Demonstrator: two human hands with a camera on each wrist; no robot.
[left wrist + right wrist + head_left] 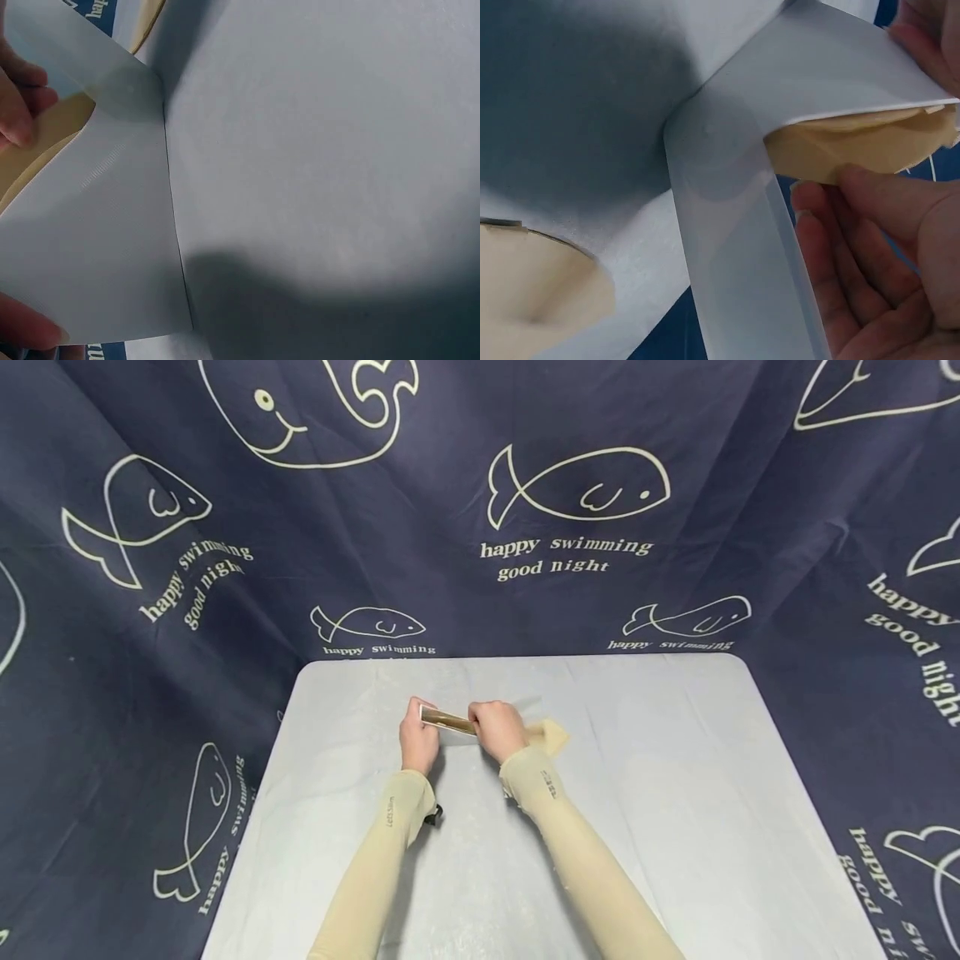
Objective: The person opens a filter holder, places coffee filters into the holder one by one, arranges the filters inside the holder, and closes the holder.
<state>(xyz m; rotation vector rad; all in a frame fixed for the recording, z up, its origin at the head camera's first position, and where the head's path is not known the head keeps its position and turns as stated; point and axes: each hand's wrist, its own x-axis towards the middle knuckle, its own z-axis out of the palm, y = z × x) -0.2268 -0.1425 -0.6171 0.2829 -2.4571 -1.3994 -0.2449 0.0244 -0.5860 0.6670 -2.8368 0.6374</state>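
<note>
We've got a navy fish-print curtain (577, 610) across the top and sides of the head frame, then a pale tabletop (675, 827) filling the lower middle. White-sided pack (448, 720), tan inside, is just below frame centre. We'd expect it light, bendy, slightly slick outside, easy to crease or tear (material's our guess). Best hold: light pinch at the outer ends. Left hand (420, 739) grips its left end, right hand (500, 731) its right, fingers curled. Smallest: tan piece (555, 737) right of centre; can't tell if it's loose.
</note>
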